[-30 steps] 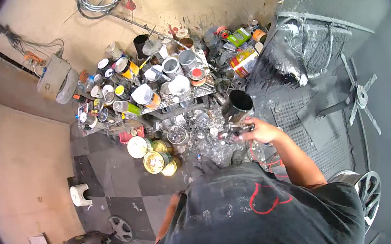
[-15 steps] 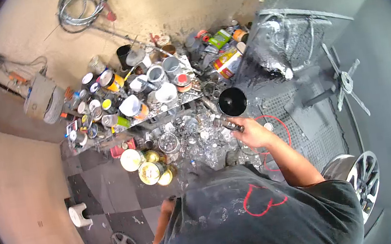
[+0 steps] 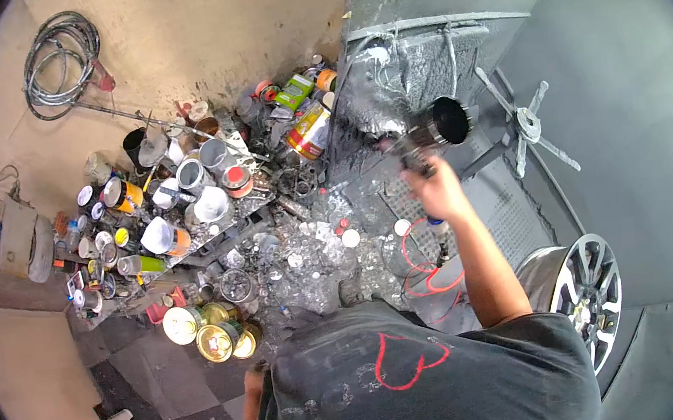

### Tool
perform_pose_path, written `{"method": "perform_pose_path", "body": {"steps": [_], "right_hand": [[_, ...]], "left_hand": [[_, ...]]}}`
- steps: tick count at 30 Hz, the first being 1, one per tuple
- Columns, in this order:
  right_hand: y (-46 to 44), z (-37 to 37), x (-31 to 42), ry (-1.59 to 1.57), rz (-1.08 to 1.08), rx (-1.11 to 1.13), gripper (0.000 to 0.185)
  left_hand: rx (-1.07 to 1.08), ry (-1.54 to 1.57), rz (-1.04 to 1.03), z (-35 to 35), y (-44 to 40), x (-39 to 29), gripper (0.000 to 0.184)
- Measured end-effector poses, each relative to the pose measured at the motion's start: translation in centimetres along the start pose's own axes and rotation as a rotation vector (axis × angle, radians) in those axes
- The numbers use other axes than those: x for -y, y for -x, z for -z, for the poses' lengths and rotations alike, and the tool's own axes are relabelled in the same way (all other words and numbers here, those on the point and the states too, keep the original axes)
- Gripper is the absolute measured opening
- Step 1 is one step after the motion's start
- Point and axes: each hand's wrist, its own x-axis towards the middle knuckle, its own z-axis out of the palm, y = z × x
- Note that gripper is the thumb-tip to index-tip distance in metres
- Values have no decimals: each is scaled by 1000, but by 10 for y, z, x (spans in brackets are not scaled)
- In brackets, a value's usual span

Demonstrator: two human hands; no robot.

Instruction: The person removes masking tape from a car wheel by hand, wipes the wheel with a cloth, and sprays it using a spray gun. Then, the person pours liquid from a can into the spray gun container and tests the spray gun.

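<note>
My right hand [image 3: 439,191] is wrapped round the grip of a dark paint spray gun [image 3: 416,156], held out before me. An open black cup [image 3: 442,123] sits on the gun, its mouth facing up toward me. Below the hand hangs a metal hose fitting [image 3: 441,243], with a thin red hose [image 3: 410,261] looping beside it. My left hand [image 3: 255,378] is low at my left side, mostly cut off by my shirt; its fingers cannot be made out.
A paint-splattered bench [image 3: 225,228] on the left is crowded with cups and cans. Gold tins [image 3: 216,340] stand on the floor below it. To the right are an alloy wheel [image 3: 595,296] and a cross-shaped stand [image 3: 528,125]. A coiled hose [image 3: 62,63] hangs on the wall.
My view has turned right, so the bench has shifted left. My right hand has carried the spray gun and cup up and right, toward the grey-coated wall. My left hand stays low.
</note>
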Motion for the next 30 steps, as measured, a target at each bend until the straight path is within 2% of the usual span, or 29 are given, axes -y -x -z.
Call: {"method": "perform_pose_path", "body": {"steps": [2,4,6,10,12,15,18,19,22,26,27,30], "right_hand": [[-19,33,6,-116,128,-54,21],[-36,67,11,-1,75,-115,17],[-51,93,13,38,38,-178,13],[-71,129,17,21,33,-128,17],[-80,135,17,-14,24,-153,18],[-98,136,11,64,-8,-166,18],[-114,138,5,78,-32,-73,18],[-105,128,24,42,-55,-108,16],[-129,125,17,-98,-7,-108,15],[-203,137,-31,108,9,-233,12],[-204,133,-28,-2,39,-254,15],[-230,127,-44,-55,2,-289,20]], "left_hand": [[20,-1,-12,-7,-6,-1,43],[0,-43,7,-11,-1,-14,43],[-30,-149,-9,-21,-12,2,42],[-54,-26,59,-46,-5,-15,41],[-38,81,90,-55,5,-35,39],[-22,57,85,-87,-17,15,39],[-6,127,15,-102,-5,7,41],[-12,132,19,-102,3,-4,41],[-66,99,29,-102,18,-32,44],[-80,221,53,-98,36,-49,45],[-83,262,62,-94,45,-60,45],[-82,260,129,-86,67,-98,46]]}}
